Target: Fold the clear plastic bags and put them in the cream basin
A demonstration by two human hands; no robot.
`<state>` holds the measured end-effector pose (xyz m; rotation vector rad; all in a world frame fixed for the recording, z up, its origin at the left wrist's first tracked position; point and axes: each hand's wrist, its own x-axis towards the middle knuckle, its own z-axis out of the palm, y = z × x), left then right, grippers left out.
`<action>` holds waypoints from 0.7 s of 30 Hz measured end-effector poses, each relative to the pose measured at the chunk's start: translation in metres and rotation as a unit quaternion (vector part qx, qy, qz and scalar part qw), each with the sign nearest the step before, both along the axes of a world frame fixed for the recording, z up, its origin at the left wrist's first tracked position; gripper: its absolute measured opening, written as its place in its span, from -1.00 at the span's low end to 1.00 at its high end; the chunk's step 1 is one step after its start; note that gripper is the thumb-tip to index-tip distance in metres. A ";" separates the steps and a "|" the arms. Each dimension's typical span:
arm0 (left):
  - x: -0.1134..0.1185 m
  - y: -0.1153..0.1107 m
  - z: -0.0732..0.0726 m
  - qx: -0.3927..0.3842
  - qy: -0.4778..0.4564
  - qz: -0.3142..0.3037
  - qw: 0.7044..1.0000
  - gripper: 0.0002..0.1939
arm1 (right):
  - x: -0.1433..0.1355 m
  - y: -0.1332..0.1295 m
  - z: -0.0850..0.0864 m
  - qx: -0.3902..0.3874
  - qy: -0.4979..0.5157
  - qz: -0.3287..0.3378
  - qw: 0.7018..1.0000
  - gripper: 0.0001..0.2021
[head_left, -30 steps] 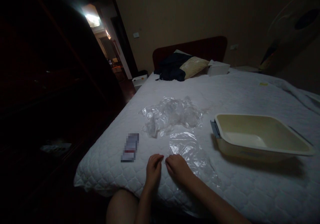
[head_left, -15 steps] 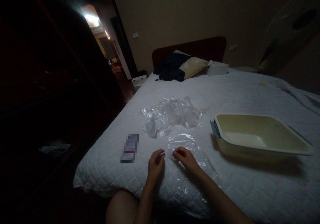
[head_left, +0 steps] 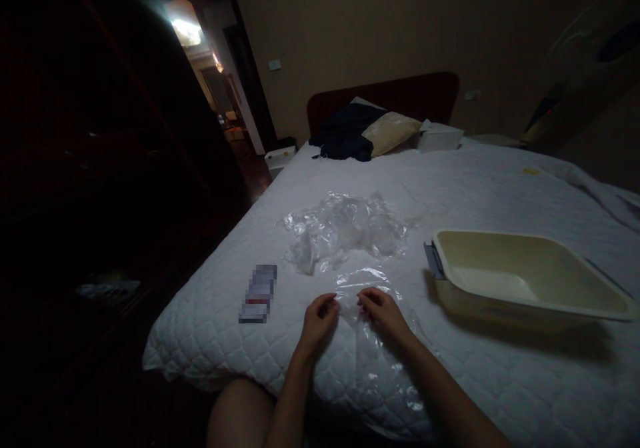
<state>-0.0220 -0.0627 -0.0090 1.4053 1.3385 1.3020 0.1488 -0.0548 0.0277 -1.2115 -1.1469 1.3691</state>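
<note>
A clear plastic bag [head_left: 380, 361] lies spread on the near part of the bed, its thin film hard to make out against the white cover. My left hand [head_left: 321, 320] is closed at the left edge of this bag, thumb and fingers pinched on the film. Opposite it, my right hand [head_left: 384, 311] pinches the film too, a short gap from the left. Beyond both hands rests a crumpled heap of clear plastic bags [head_left: 350, 225]. To the left of my left hand lies a flat, blurred-out rectangular thing [head_left: 258, 295].
A cream plastic bin [head_left: 530, 308] with grey handles stands on the right of the quilted bed [head_left: 210, 341]. Dark cloth [head_left: 345, 131], a beige pillow [head_left: 393, 133] and a white box [head_left: 440, 136] are by the headboard [head_left: 400, 91]. A fan [head_left: 617, 41] stands far right.
My left hand has moved right and slightly forward onto the bag's edge. My right hand has shifted a little to the right, and the film shows between them. The view has tilted slightly.
</note>
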 end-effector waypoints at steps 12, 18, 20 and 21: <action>-0.002 0.000 0.003 -0.007 0.029 -0.016 0.999 -0.77 | 0.001 -0.002 0.002 -0.005 -0.043 -0.012 0.999 -0.72; 0.001 0.000 -0.001 0.009 0.064 -0.010 0.998 -0.80 | -0.001 0.001 -0.003 0.048 -0.138 -0.014 0.989 -0.76; 0.002 -0.002 0.000 0.034 0.080 -0.015 0.996 -0.81 | -0.001 0.001 -0.007 0.088 -0.186 -0.017 0.978 -0.78; 0.003 -0.003 0.002 0.048 0.087 -0.016 0.995 -0.82 | 0.000 0.001 -0.009 0.107 -0.218 -0.021 0.970 -0.77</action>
